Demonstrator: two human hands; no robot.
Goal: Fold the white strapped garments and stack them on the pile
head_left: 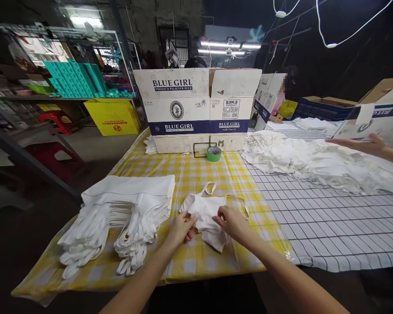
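Note:
On the yellow-checked tablecloth in front of me lies a crumpled white cloth bag (207,211), its strap loops pointing away from me. My left hand (184,227) is closed on the bag's left edge, fingers partly tucked under the cloth. At the opposite edge my right hand (232,221) pinches the fabric with bent fingers. Left of my hands rests a neat stack of white cloth bags (131,189), flat at the top, with many strap loops hanging toward me.
A beer carton (183,104) stands at the table's back, with a green tape roll (214,153) before it. White cloth pieces (314,157) are heaped on the grid-patterned cloth (321,226) at right. Another person's hand (370,145) reaches in beside a carton (380,117).

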